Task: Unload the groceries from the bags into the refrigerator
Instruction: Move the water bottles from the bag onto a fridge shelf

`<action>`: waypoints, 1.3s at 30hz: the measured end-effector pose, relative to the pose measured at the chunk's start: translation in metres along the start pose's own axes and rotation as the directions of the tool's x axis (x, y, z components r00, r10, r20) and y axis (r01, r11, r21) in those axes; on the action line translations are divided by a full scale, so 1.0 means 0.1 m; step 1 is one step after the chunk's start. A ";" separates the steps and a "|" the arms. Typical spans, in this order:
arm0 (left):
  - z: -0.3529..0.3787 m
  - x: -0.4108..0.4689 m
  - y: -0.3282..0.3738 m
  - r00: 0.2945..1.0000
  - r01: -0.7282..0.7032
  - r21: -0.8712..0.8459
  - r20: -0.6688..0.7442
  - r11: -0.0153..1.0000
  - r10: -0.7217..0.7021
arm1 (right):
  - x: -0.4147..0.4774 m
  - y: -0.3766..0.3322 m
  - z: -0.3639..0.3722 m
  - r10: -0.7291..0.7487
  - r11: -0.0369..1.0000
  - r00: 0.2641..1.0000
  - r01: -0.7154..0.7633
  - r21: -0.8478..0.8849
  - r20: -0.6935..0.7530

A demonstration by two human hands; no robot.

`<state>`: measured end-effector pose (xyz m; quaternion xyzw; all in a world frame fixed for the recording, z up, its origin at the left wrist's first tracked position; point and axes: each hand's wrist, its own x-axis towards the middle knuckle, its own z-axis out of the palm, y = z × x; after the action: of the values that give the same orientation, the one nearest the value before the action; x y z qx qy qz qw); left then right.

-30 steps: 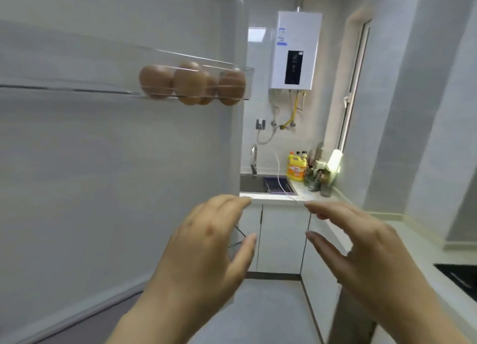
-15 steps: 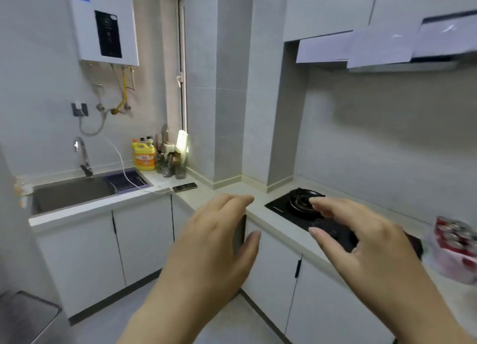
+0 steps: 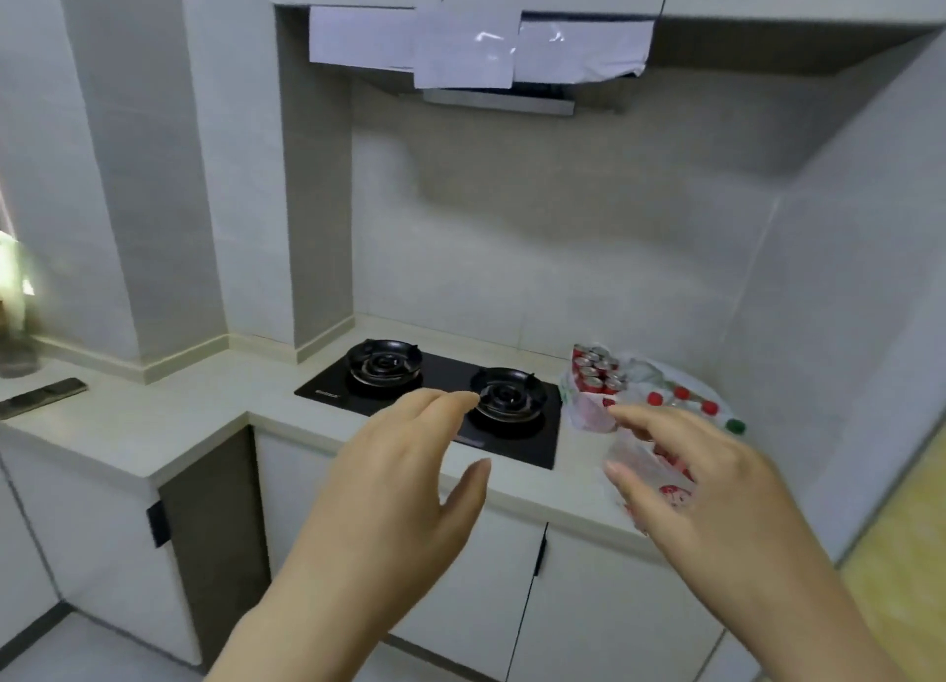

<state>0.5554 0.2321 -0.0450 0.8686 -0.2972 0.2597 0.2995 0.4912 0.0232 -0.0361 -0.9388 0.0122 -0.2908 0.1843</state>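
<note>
Bags (image 3: 588, 412) of groceries lie on the worktop (image 3: 179, 420) at the right of centre in the head view, just to the right of the black two-burner hob (image 3: 440, 405). One thin plastic bag with red print holds a pack of red-topped cans (image 3: 594, 371). Beside it, further right, are bottles (image 3: 681, 400) with red caps and one green cap. A second clear bag with red print sits nearer the front edge, partly behind the right hand (image 3: 701, 471).

Half a second ago the sink, the wall heater and a yellow bottle filled the left of the frame, and only a corner of the cans showed at the right edge. Now those are out of the frame, the hob stands in the middle, and the groceries are fully in sight. Both hands are raised in front of the body as before. The left hand (image 3: 399, 482) is at lower centre in front of the hob, fingers loosely spread, thumb apart, holding nothing. The right hand is likewise spread and holds nothing. Whether its fingers touch the near bag cannot be told.

Pale sheets cover the hood (image 3: 476, 46) at upper centre. A dark flat object (image 3: 46, 394) lies on the worktop at the left edge.

The hob carries small light lettering at its front left corner, too small to read. The print on the bags and cans is blurred and no brand can be made out.
</note>
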 end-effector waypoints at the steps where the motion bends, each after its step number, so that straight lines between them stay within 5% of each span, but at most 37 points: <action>1: 0.07 0.08 0.03 1.000 -0.008 0.005 0.007 1.000 0.008 | 0.02 0.10 -0.02 0.010 1.000 1.000 -0.010 -0.020 0.001; 19: 1.64 1.46 0.82 0.983 -0.152 -0.018 0.105 0.988 0.153 | 0.70 2.00 -0.31 0.168 0.978 0.986 -0.165 -0.127 0.008; 39: 3.55 3.14 0.27 0.881 -0.340 -0.233 0.259 0.911 0.396 | 1.90 3.31 0.36 0.395 0.887 0.919 -0.384 -0.254 -0.010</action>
<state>0.8503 -0.1384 -0.0812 0.7945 -0.5216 0.1487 0.2731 0.6974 -0.2981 -0.0777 -0.9388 0.2332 -0.2242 0.1187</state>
